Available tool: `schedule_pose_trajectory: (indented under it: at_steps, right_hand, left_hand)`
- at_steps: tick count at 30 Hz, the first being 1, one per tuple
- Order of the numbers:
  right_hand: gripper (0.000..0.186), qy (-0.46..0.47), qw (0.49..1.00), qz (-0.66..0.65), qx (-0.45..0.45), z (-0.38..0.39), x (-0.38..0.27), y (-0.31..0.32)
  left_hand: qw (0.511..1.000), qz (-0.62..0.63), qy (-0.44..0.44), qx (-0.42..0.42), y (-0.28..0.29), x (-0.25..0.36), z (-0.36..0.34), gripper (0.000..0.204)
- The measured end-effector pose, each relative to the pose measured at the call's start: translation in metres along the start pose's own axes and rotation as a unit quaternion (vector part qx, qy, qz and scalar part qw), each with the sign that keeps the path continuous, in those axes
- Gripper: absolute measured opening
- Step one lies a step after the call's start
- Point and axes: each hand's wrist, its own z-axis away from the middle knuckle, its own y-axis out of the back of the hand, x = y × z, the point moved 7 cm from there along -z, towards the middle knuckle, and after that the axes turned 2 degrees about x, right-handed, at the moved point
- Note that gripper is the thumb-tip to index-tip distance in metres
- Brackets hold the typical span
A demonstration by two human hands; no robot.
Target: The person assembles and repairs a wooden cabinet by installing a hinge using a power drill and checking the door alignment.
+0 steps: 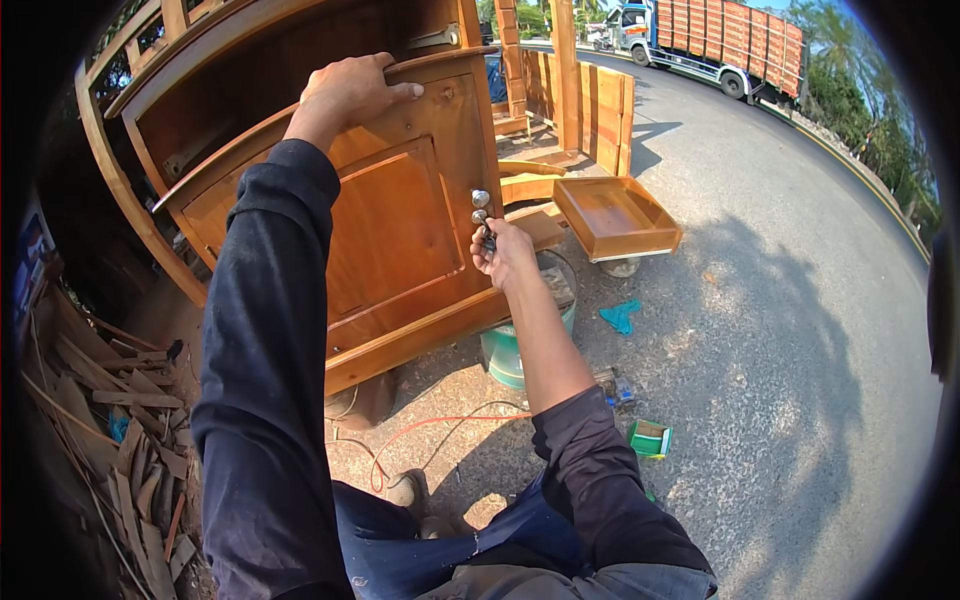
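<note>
A brown varnished wooden cabinet [375,240] with a panelled door stands tilted in front of me. My left hand [355,92] grips the top ledge of its front, fingers over the edge and thumb along the front face. On the door's right side, a round silver knob [480,198] sits just above a round metal lock [479,216]. Directly below the lock, my right hand [505,252] is closed around a small dark bunch of keys [488,238]. Whether a key sits inside the lock is hard to make out.
An open wooden drawer [620,225] rests right of the cabinet. Below are a green bucket [503,355], a turquoise cloth [620,316], a small green box [650,438] and an orange cord [430,422]. Scrap wood [145,490] lies left; a truck [725,45] stands on the road.
</note>
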Motion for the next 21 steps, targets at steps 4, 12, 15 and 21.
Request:
schedule_pose_trajectory:
  at_steps: [4, 12, 15, 21]
  right_hand:
    - [0.028, 0.152, 0.971, 0.172, 0.063, -0.001, -0.019, 0.006]
    - [0.032, 0.503, 0.582, 0.598, 0.227, 0.073, -0.062, -0.036]
    - [0.028, 0.554, 0.45, 0.677, 0.18, 0.078, -0.059, -0.048]
    - [0.027, 0.559, 0.318, 0.746, 0.173, 0.064, -0.048, -0.05]
  left_hand:
    - [1.0, 0.007, 0.003, -0.012, -0.001, 0.0, -0.002, 0.079]
    - [1.0, -0.001, 0.008, -0.003, -0.004, -0.004, -0.004, 0.08]
    - [1.0, 0.007, 0.0, 0.004, -0.001, -0.003, -0.003, 0.08]
    - [1.0, 0.019, -0.01, 0.015, -0.005, -0.005, -0.008, 0.079]
